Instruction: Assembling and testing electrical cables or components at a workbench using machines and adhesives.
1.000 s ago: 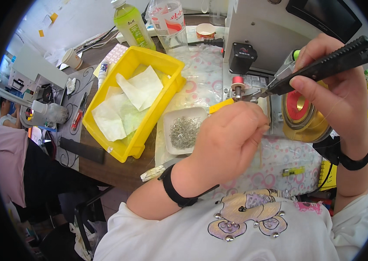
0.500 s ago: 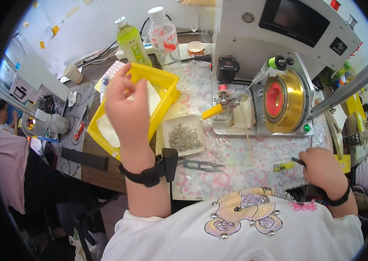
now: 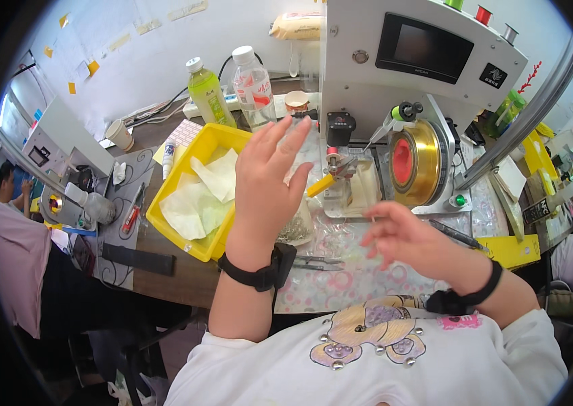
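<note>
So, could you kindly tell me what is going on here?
A person's two hands are above a workbench, fingers spread and apparently empty. The left hand partly hides a white dish of small metal pieces; the right hand is in front of a white machine carrying a gold reel. Snips lie on the patterned cover, and white sheets rest in the yellow tray.

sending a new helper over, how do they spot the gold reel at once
Find the big white machine with the dark screen. Low in front, right of the black box, the gold reel stands on edge. Its red centre and larger size set it apart from the small spools up top.
</note>
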Motion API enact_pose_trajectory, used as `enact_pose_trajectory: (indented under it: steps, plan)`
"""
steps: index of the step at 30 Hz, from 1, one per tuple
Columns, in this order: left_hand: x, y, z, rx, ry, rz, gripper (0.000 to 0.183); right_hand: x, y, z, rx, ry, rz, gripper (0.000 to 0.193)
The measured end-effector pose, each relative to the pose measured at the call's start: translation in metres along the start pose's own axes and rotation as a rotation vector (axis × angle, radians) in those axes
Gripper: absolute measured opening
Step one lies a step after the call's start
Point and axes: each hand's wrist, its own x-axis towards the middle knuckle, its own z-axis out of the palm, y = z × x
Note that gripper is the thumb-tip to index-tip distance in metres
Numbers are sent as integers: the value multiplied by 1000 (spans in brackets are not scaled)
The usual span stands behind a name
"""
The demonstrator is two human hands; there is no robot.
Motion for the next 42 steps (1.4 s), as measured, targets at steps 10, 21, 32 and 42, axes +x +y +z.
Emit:
enact_pose_trajectory:
  steps: [10,21,32,42]
  plan:
    - [-9,2,-5,-209,116,90,16,74,13,20,821,613,-39,20]
    - [-8,12,6,-351,-74,-477,22,92,19,18,797,709,-133,10]
    - [-16,14,28,-186,-660,-424,38,97,23,17,804,688,-274,6]
    - [-16,21,39,7,-705,-411,34,99,20,17,825,746,-301,4]
